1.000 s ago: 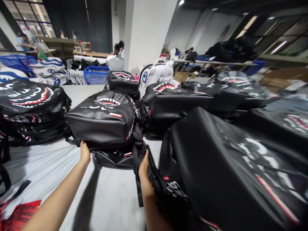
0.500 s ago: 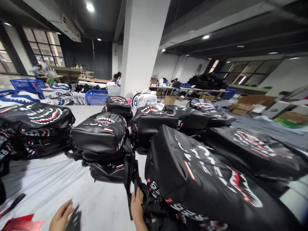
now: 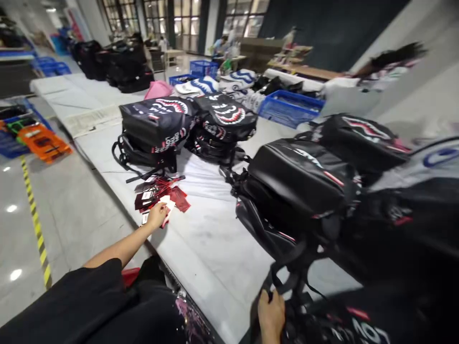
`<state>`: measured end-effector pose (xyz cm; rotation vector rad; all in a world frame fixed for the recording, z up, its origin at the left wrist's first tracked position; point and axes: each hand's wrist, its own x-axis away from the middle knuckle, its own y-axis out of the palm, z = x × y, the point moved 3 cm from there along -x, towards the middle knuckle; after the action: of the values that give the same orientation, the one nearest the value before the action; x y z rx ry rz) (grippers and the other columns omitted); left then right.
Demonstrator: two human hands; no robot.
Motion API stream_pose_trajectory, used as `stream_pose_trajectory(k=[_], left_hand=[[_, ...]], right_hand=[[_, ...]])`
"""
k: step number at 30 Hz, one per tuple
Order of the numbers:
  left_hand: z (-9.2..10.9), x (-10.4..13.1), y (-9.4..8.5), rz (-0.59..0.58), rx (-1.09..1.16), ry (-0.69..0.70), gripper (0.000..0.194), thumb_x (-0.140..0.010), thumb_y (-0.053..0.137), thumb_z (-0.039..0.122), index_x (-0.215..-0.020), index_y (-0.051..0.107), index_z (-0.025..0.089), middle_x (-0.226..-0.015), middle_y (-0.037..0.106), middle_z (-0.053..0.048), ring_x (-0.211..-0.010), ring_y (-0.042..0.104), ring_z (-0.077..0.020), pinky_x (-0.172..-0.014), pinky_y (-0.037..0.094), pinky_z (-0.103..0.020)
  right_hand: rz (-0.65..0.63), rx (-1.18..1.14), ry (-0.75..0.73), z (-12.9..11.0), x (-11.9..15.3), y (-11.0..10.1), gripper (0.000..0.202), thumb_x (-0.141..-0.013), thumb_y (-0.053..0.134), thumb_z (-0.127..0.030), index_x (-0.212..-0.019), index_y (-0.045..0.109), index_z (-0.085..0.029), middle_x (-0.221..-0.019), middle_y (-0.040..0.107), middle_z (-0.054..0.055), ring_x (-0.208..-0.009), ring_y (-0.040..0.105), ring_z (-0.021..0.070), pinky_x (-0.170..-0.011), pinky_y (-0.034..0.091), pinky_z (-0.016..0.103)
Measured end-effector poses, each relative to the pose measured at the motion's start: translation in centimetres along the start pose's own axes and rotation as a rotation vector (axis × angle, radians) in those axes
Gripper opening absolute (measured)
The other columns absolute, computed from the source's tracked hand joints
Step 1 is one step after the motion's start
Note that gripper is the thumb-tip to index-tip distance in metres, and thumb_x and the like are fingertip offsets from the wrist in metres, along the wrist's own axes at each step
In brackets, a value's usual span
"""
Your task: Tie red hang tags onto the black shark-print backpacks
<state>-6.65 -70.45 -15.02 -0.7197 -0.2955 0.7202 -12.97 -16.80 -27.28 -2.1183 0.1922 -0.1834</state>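
Note:
My left hand (image 3: 157,215) reaches to the table's left edge, its fingers closed on a white tag (image 3: 167,204) at the pile of red and black tags (image 3: 145,199). Just right of them lies a red packet (image 3: 179,198). At the lower right my right hand (image 3: 271,310) has its fingers bent round a black strap (image 3: 287,267) of the nearest black backpack (image 3: 398,306). Beyond that hand, another black backpack with red and white marks (image 3: 294,172) lies stacked on a second one.
More shark-mouth backpacks (image 3: 154,122) stand at the back of the white table (image 3: 215,239). Behind are blue crates (image 3: 290,107) and white bags. An orange crate (image 3: 46,143) stands on the floor at left. A person works far back.
The view has swung left and down. My left hand has moved from bare table to the tags and closed on a white one. My right hand stays at the straps.

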Motion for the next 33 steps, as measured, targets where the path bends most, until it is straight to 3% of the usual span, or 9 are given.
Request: stream_pose_trajectory(k=[3,6,9,13,16,19,22,26,33], left_hand=[[-2.0,-1.3,-2.0,0.126,-0.077,0.050,0.028,-0.084,0.050,0.022,-0.106,0.066,0.016,-0.112,0.066,-0.010,-0.104,0.059,-0.0218,-0.095,0.045,-0.036],[-1.9,-5.0,-2.5,0.154,-0.151,0.170,0.028,-0.086,0.053,0.026,-0.110,0.065,0.018,-0.115,0.064,-0.009,-0.111,0.053,-0.0238,-0.099,0.041,-0.037],[-0.8,-10.4,-1.0,0.064,-0.217,0.267,0.037,-0.084,0.058,0.034,-0.118,0.062,0.018,-0.126,0.059,-0.010,-0.118,0.047,-0.0269,-0.100,0.037,-0.041],[0.2,-16.6,2.5,-0.124,-0.223,0.323,0.042,-0.081,0.063,0.035,-0.119,0.061,0.018,-0.127,0.059,-0.012,-0.121,0.045,-0.0288,-0.103,0.030,-0.045],[-0.3,-19.1,4.1,-0.269,-0.189,0.333,0.027,-0.084,0.058,0.027,-0.110,0.065,0.020,-0.109,0.067,-0.011,-0.110,0.055,-0.0259,-0.105,0.025,-0.046],[-1.7,-20.3,3.9,-0.335,-0.179,0.325,0.026,-0.087,0.052,0.021,-0.109,0.064,0.020,-0.088,0.071,-0.007,-0.093,0.062,-0.0219,-0.105,0.026,-0.044],[-3.4,-20.9,2.4,-0.362,-0.171,0.297,0.024,-0.086,0.053,0.021,-0.108,0.064,0.020,-0.077,0.069,-0.005,-0.084,0.063,-0.0201,-0.098,0.035,-0.036],[-6.1,-21.0,-0.8,-0.310,-0.136,0.230,0.024,-0.087,0.054,0.026,-0.108,0.064,0.021,-0.088,0.071,-0.006,-0.090,0.063,-0.0197,-0.085,0.043,-0.029],[-12.0,-21.9,-10.2,-0.043,0.056,0.058,0.023,-0.086,0.054,0.024,-0.107,0.063,0.020,-0.091,0.072,-0.003,-0.086,0.066,-0.0167,-0.080,0.046,-0.025]], right_hand=[[-0.017,0.046,-0.021,-0.8,1.7,-0.3,0.062,-0.076,0.035,-0.046,-0.114,0.062,-0.006,-0.126,0.055,0.025,-0.124,0.047,0.0366,-0.102,0.038,0.046],[-0.034,0.024,-0.037,-4.3,3.6,1.3,0.061,-0.077,0.033,-0.047,-0.111,0.063,-0.006,-0.127,0.056,0.024,-0.124,0.048,0.0367,-0.105,0.036,0.046],[-0.086,-0.050,-0.034,-10.6,4.9,4.8,0.061,-0.077,0.035,-0.050,-0.110,0.063,-0.006,-0.126,0.057,0.023,-0.122,0.051,0.0354,-0.107,0.036,0.045],[-0.192,-0.188,-0.063,-21.0,6.8,10.0,0.059,-0.077,0.041,-0.052,-0.110,0.065,-0.009,-0.118,0.064,0.019,-0.113,0.058,0.0305,-0.103,0.042,0.042],[-0.271,-0.279,-0.087,-27.8,8.6,13.6,0.055,-0.077,0.044,-0.048,-0.108,0.067,-0.010,-0.117,0.066,0.018,-0.112,0.060,0.0287,-0.103,0.043,0.040],[-0.343,-0.336,-0.042,-32.1,10.4,16.5,0.053,-0.078,0.046,-0.046,-0.110,0.067,-0.010,-0.116,0.066,0.017,-0.111,0.061,0.0282,-0.101,0.045,0.040],[-0.413,-0.359,-0.015,-34.5,11.6,18.4,0.051,-0.077,0.049,-0.047,-0.108,0.068,-0.011,-0.112,0.069,0.015,-0.107,0.063,0.0278,-0.099,0.046,0.041],[-0.493,-0.401,-0.062,-36.6,11.2,19.5,0.049,-0.079,0.048,-0.047,-0.109,0.068,-0.013,-0.113,0.069,0.013,-0.107,0.064,0.0261,-0.100,0.045,0.040],[-0.511,-0.530,-0.004,-39.9,8.2,20.9,0.058,-0.073,0.053,-0.053,-0.108,0.066,-0.009,-0.100,0.071,0.014,-0.088,0.067,0.0257,-0.086,0.052,0.038]])
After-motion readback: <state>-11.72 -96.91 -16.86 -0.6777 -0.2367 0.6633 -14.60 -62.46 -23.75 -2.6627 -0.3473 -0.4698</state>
